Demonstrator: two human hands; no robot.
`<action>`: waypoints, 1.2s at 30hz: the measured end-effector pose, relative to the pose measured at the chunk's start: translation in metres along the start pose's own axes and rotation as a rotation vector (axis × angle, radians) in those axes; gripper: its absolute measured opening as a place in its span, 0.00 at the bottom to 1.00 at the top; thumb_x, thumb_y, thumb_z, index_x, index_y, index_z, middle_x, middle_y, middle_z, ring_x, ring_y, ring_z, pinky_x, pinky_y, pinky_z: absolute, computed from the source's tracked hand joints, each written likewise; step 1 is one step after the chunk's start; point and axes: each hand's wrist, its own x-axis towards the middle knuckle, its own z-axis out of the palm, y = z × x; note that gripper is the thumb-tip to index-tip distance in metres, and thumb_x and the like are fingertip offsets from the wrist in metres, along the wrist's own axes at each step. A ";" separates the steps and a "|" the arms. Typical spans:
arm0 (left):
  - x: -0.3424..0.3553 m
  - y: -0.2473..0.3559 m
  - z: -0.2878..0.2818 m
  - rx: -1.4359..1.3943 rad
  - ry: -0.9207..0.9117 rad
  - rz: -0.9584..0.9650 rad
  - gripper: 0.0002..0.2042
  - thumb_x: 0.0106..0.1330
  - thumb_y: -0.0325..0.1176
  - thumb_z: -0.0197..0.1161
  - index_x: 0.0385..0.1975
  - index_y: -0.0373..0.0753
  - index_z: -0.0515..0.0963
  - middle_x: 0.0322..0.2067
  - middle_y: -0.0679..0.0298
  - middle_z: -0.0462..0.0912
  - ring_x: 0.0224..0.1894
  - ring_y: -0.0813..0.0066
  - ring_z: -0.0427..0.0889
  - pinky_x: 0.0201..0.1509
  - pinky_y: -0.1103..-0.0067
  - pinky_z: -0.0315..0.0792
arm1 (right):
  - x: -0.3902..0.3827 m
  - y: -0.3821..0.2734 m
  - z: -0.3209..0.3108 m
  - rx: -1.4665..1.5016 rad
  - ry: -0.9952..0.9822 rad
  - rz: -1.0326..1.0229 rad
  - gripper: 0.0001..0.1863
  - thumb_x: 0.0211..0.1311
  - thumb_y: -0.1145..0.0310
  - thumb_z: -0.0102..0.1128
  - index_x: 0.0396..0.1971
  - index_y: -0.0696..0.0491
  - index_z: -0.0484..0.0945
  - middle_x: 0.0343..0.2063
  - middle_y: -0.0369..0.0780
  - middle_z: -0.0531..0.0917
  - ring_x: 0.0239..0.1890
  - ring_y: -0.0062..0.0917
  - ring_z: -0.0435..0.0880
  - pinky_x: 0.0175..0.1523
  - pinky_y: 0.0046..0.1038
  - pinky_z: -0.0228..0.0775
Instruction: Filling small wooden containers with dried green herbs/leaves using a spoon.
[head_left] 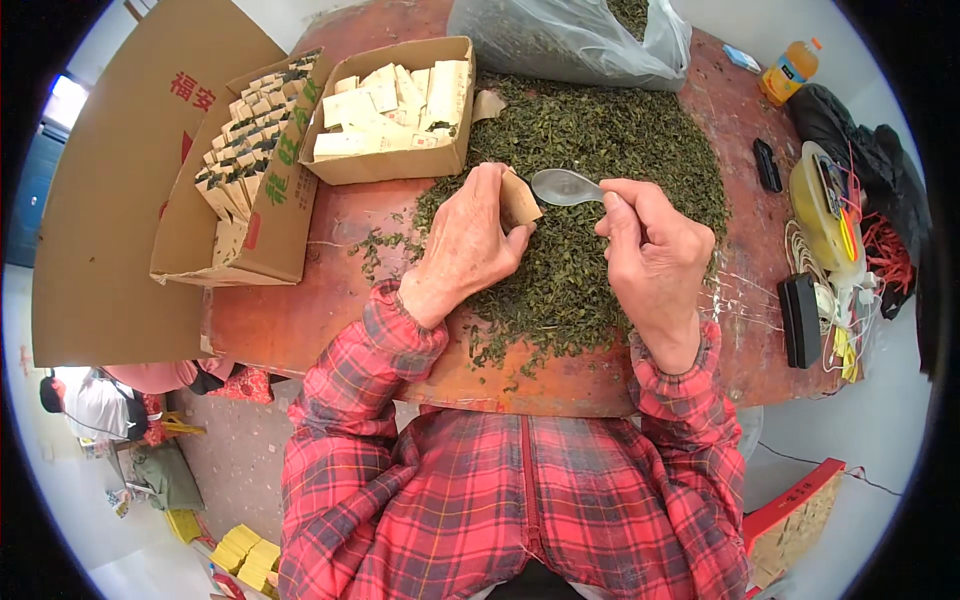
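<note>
One spoon (570, 188) | bowl leftward, long axis crosswise | right fingers (624, 222) pinching it | left fingers (519, 239) pinching paper packet (518, 204)

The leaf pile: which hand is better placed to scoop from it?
Probably the right hand: it already holds the spoon over the leaf pile, while the left hand is taken up by a small paper packet.

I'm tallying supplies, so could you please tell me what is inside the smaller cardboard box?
Beyond the left hand, the smaller cardboard box holds a loose pile of cream paper packets. Anything beneath the top ones, including the box's floor, is covered.
</note>
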 end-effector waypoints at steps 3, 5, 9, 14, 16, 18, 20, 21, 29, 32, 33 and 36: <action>-0.001 -0.001 0.002 0.010 0.001 0.007 0.26 0.55 0.26 0.74 0.50 0.33 0.67 0.34 0.49 0.79 0.35 0.44 0.83 0.39 0.62 0.77 | 0.001 0.000 0.002 -0.034 -0.015 -0.049 0.06 0.68 0.79 0.62 0.41 0.59 0.85 0.20 0.40 0.86 0.21 0.18 0.86 0.26 0.23 0.74; -0.001 -0.001 0.004 0.001 -0.006 0.004 0.26 0.55 0.26 0.74 0.50 0.33 0.66 0.35 0.48 0.79 0.37 0.42 0.82 0.40 0.61 0.77 | 0.002 0.002 0.003 -0.085 -0.030 -0.087 0.06 0.68 0.79 0.62 0.41 0.59 0.85 0.20 0.40 0.86 0.22 0.20 0.87 0.26 0.24 0.74; -0.002 -0.002 0.004 0.016 0.017 0.025 0.26 0.55 0.26 0.74 0.49 0.33 0.66 0.36 0.47 0.78 0.39 0.40 0.81 0.41 0.60 0.76 | 0.002 -0.002 0.004 -0.139 -0.058 -0.144 0.05 0.66 0.81 0.62 0.40 0.59 0.84 0.22 0.42 0.85 0.24 0.25 0.88 0.27 0.25 0.75; -0.003 -0.002 0.004 0.034 0.029 0.030 0.26 0.55 0.26 0.74 0.50 0.33 0.67 0.37 0.47 0.77 0.40 0.40 0.81 0.42 0.60 0.76 | 0.003 -0.008 0.001 -0.201 -0.082 -0.190 0.05 0.64 0.81 0.63 0.39 0.59 0.83 0.25 0.45 0.86 0.25 0.32 0.88 0.29 0.28 0.76; -0.002 -0.004 0.006 0.002 -0.002 0.012 0.25 0.55 0.26 0.73 0.50 0.34 0.67 0.39 0.47 0.77 0.41 0.40 0.81 0.42 0.60 0.77 | 0.004 -0.009 -0.001 -0.239 -0.083 -0.210 0.05 0.64 0.82 0.63 0.39 0.59 0.83 0.26 0.45 0.86 0.25 0.34 0.88 0.29 0.29 0.76; -0.002 -0.002 0.005 0.010 0.000 0.016 0.25 0.56 0.26 0.73 0.51 0.34 0.68 0.39 0.47 0.77 0.41 0.40 0.81 0.42 0.60 0.77 | 0.005 -0.008 0.001 -0.223 -0.065 -0.249 0.08 0.58 0.82 0.65 0.37 0.57 0.80 0.26 0.44 0.85 0.26 0.39 0.86 0.28 0.35 0.76; -0.003 -0.001 0.006 0.021 0.003 0.017 0.25 0.56 0.26 0.73 0.51 0.33 0.68 0.39 0.47 0.77 0.41 0.40 0.81 0.43 0.60 0.77 | 0.006 -0.008 0.001 -0.235 -0.122 -0.246 0.07 0.59 0.82 0.65 0.37 0.58 0.81 0.27 0.45 0.86 0.27 0.39 0.87 0.29 0.34 0.76; -0.004 0.000 0.007 0.014 0.002 0.019 0.25 0.56 0.26 0.72 0.52 0.33 0.68 0.39 0.47 0.77 0.40 0.41 0.81 0.43 0.60 0.77 | 0.006 -0.008 0.001 -0.250 -0.176 -0.244 0.07 0.61 0.83 0.65 0.38 0.59 0.82 0.29 0.46 0.86 0.28 0.39 0.88 0.30 0.33 0.77; -0.004 0.007 0.012 0.017 0.053 0.080 0.24 0.55 0.25 0.69 0.50 0.34 0.68 0.39 0.47 0.75 0.41 0.41 0.80 0.41 0.57 0.76 | -0.009 0.003 0.021 -0.228 -0.224 -0.365 0.16 0.52 0.86 0.63 0.42 0.58 0.82 0.26 0.44 0.83 0.27 0.37 0.85 0.28 0.35 0.75; -0.005 0.007 0.011 0.033 0.029 0.054 0.21 0.56 0.25 0.68 0.49 0.34 0.69 0.39 0.48 0.76 0.41 0.42 0.80 0.41 0.58 0.76 | -0.008 0.003 0.022 -0.255 -0.245 -0.413 0.19 0.47 0.86 0.63 0.43 0.58 0.82 0.25 0.42 0.81 0.26 0.36 0.83 0.27 0.35 0.75; -0.004 0.007 0.013 0.027 0.045 0.065 0.20 0.56 0.25 0.67 0.47 0.34 0.69 0.38 0.48 0.76 0.41 0.42 0.80 0.40 0.58 0.76 | -0.007 0.003 0.022 -0.275 -0.254 -0.437 0.20 0.46 0.86 0.62 0.43 0.58 0.82 0.25 0.41 0.80 0.26 0.35 0.83 0.27 0.34 0.75; -0.003 0.006 0.016 -0.001 0.069 0.065 0.17 0.57 0.25 0.65 0.45 0.35 0.70 0.36 0.50 0.77 0.40 0.43 0.81 0.40 0.58 0.76 | -0.005 0.005 0.026 -0.250 -0.237 -0.502 0.21 0.46 0.85 0.62 0.44 0.58 0.83 0.25 0.40 0.79 0.25 0.34 0.82 0.27 0.34 0.75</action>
